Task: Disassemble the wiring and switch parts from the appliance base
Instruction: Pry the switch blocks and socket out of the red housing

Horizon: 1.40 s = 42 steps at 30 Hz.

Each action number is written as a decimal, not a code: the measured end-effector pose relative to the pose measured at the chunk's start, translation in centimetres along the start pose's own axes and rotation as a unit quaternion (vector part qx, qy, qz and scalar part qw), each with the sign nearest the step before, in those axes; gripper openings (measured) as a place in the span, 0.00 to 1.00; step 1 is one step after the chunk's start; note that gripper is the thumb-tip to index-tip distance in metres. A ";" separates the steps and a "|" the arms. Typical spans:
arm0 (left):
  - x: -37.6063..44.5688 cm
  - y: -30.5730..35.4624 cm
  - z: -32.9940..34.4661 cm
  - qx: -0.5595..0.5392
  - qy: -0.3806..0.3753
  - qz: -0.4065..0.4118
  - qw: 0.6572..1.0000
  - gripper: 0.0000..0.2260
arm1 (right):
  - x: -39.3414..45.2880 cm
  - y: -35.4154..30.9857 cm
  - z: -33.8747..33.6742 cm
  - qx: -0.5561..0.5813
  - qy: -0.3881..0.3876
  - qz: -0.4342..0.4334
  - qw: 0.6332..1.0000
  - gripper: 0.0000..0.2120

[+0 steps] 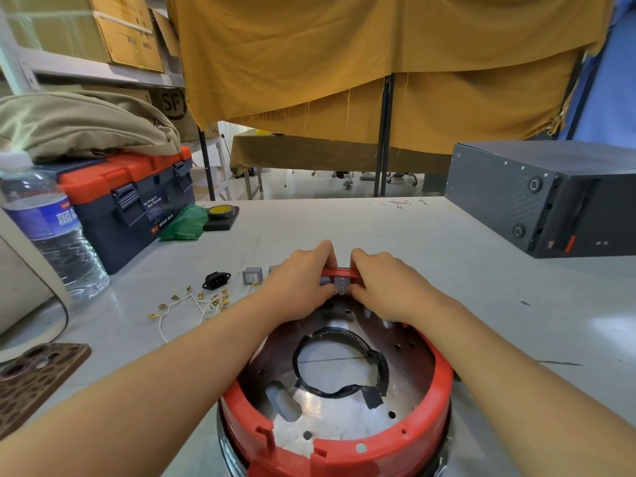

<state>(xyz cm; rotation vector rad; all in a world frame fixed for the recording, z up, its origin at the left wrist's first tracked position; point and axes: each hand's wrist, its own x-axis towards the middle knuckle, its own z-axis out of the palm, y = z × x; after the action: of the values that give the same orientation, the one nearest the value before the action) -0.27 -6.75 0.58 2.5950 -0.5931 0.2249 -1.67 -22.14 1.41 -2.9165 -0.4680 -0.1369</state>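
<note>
Red plastic forms the ring-shaped rim of the appliance base [442,383], which lies upturned at the near edge of the grey worktable [447,287], its open underside facing the camera. Both hands meet at the far side of the rim. The left hand [303,287] and right hand [382,284] are each closed around the rim wall, thumbs inside and fingers over the outer edge, pinching from either side a small grey switch part [340,283] still seated in its slot. This paired grip probably serves to squeeze the part's retaining clips while the base's own weight steadies it.

Inside the rim, a dull perforated metal plate [344,421] surrounds a large central cut-out edged with crumpled black tape [377,370]; a rounded grey plastic piece [284,401] rests on the plate.

Parts apparently already freed lie apart to the left, well clear of the work: a black moulded power inlet socket [216,280], a square grey rocker switch [252,276], and thin white wires with brass crimp terminals [196,302] spread loosely. Judged from this, the wiring is out and a last switch part remains.

Farther off stand a ribbed clear water bottle [44,228], an orange-lidded toolbox [127,197] and a dark metal case [537,197].
</note>
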 end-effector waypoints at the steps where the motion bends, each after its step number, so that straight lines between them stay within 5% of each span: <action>1: 0.0 0.0 0.0 -0.001 -0.001 -0.001 1.000 0.11 | 0.0 0.0 0.0 0.002 0.000 0.000 1.000 0.09; 42: 0.2 0.2 0.5 0.043 0.013 0.005 0.999 0.10 | 0.7 -0.1 0.5 0.021 -0.001 -0.005 1.000 0.10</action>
<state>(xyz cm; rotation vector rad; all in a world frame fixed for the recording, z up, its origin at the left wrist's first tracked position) -0.18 -7.21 0.31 2.6674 -0.5996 0.2926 -1.00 -21.70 1.03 -2.8745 -0.4792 -0.1246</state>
